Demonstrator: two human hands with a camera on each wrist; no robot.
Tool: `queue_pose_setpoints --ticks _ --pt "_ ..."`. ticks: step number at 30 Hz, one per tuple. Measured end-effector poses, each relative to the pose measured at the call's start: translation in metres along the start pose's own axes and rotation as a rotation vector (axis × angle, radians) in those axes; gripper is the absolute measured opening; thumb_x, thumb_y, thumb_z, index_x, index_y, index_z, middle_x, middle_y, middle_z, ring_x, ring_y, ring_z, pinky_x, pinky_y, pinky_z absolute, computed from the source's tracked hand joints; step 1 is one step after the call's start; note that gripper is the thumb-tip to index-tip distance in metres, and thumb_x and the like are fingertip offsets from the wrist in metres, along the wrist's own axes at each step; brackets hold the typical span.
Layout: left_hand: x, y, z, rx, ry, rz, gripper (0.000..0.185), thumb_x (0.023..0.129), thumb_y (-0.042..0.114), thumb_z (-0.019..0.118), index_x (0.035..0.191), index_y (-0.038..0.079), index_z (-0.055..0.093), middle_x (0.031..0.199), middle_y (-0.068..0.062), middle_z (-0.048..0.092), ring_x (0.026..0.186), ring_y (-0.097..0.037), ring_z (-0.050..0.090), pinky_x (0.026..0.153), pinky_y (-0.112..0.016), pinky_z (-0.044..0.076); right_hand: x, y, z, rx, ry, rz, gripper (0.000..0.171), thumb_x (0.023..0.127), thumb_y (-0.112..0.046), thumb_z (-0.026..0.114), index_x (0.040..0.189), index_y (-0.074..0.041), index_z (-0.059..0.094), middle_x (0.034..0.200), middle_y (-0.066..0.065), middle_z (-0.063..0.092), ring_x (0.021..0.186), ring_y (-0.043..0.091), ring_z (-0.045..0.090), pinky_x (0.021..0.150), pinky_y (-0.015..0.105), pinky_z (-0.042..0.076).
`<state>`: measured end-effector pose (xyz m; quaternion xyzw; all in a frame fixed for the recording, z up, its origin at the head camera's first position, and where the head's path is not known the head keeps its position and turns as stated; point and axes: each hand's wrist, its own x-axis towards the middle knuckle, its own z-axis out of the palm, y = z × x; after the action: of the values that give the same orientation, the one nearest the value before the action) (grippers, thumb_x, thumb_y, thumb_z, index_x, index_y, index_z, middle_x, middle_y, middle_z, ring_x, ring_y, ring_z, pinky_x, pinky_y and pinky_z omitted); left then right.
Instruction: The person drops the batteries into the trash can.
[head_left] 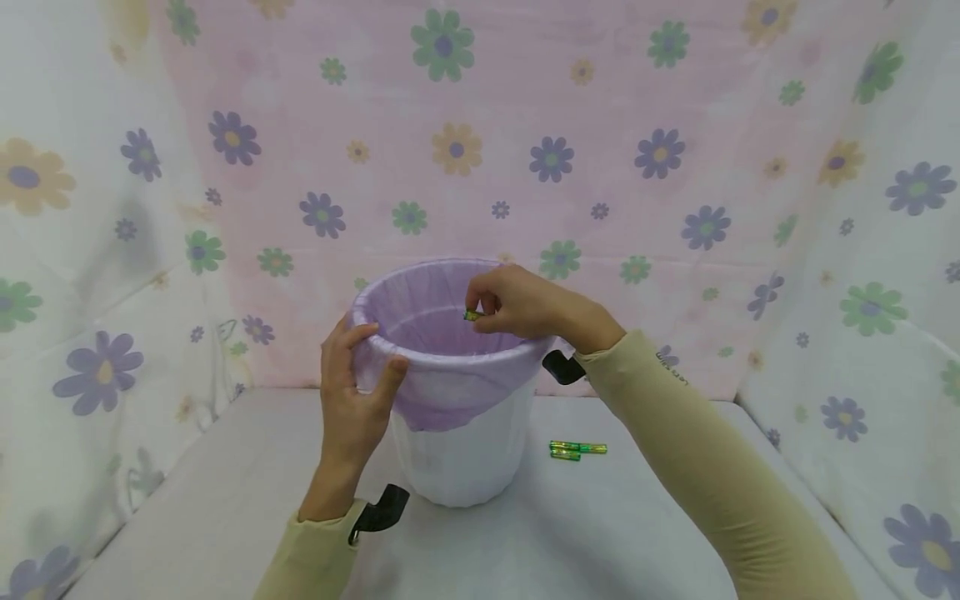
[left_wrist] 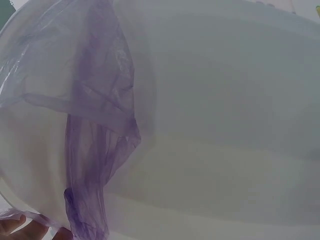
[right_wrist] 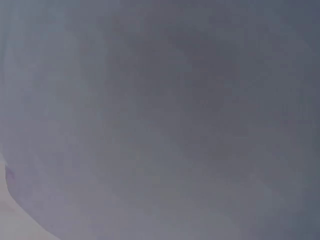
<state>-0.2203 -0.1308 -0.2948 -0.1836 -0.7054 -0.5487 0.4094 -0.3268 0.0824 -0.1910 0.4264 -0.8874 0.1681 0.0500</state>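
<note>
A white trash bin [head_left: 465,467] stands upright on the table, with a purple plastic liner [head_left: 442,408] folded over its rim. My left hand [head_left: 354,417] holds the bin's left rim, fingers over the edge and thumb on the lined front. Above the mouth of the bin, my right hand [head_left: 525,304] pinches a small green and gold battery [head_left: 472,316] between thumb and fingers. The left wrist view shows the bin's white wall [left_wrist: 225,110] and the hanging liner [left_wrist: 95,150] close up. A blurred pale surface fills most of the right wrist view.
To the right of the bin, more green and gold batteries [head_left: 565,456] lie close together on the white table [head_left: 480,558]. Flower-patterned cloth [head_left: 510,183] encloses the back and both sides.
</note>
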Motion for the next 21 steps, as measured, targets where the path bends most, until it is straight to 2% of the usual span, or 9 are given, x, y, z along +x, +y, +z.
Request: queue_pose_setpoints --ticks 14,21 --pt "0.0005 0.0005 0.0006 0.003 -0.001 0.004 0.044 0.084 0.009 0.069 0.123 0.000 0.051 0.144 -0.021 0.035 0.129 -0.031 0.035 0.099 -0.064 0.034 0.0073 0.0003 0.0083 -0.038 -0.016 0.033 0.012 0.084 -0.020 0.072 0.095 -0.016 0.069 0.077 -0.003 0.060 0.074 0.013 0.053 0.069 0.028 0.044" --pt "0.0006 0.0023 0.0003 0.005 -0.001 0.010 0.043 0.084 0.008 0.069 0.123 -0.001 0.051 0.143 -0.022 0.035 0.128 -0.031 0.035 0.099 -0.063 0.034 0.0080 0.0021 0.0100 -0.028 -0.006 0.044 0.014 0.084 -0.020 0.073 0.096 -0.014 0.069 0.078 -0.002 0.061 0.074 0.014 0.054 0.069 0.028 0.045"
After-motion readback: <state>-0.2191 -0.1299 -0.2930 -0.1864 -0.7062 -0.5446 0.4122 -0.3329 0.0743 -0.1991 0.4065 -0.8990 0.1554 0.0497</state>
